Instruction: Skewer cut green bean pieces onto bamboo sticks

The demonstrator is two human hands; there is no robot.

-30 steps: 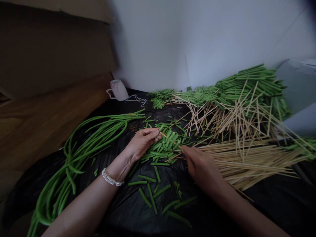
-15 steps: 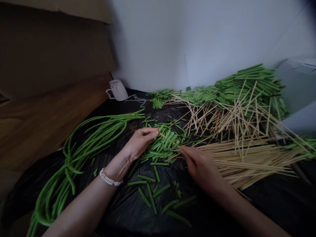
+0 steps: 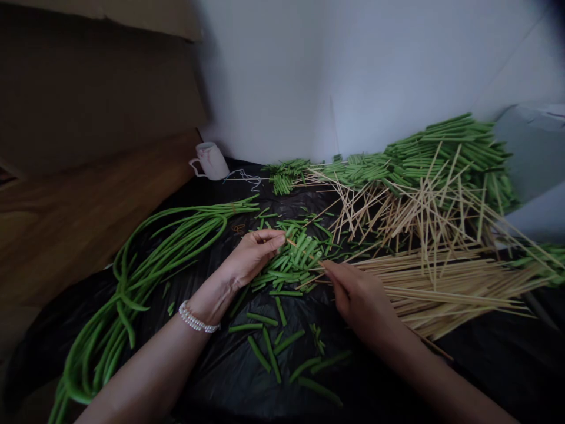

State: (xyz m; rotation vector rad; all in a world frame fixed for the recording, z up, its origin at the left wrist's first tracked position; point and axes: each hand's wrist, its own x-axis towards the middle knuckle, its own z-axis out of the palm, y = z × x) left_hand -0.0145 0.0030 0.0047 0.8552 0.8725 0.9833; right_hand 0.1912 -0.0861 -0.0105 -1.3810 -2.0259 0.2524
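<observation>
A thin wooden skewer (image 3: 291,242) stretches between my two hands, above a heap of cut green long bean pieces (image 3: 282,275). Thumb and fingertips of my left hand (image 3: 261,250) are pinched at its left end; whether a bean piece is also between them is hidden. My right hand (image 3: 356,295) is closed around the other end, knuckles up. Several bean pieces lie across the skewer's middle, and I cannot tell if they are threaded on it. A white beaded bracelet (image 3: 197,317) circles my left wrist.
Whole long beans (image 3: 128,277) lie bundled at left on black plastic (image 3: 212,377). Loose skewers (image 3: 441,294) spread beside my right hand. Behind them, skewered beans (image 3: 454,147) are stacked against the wall. A white mug (image 3: 212,162) stands at the back left.
Both hands keep nearly the same place and grip. My left hand has shifted very slightly right along the skewer.
</observation>
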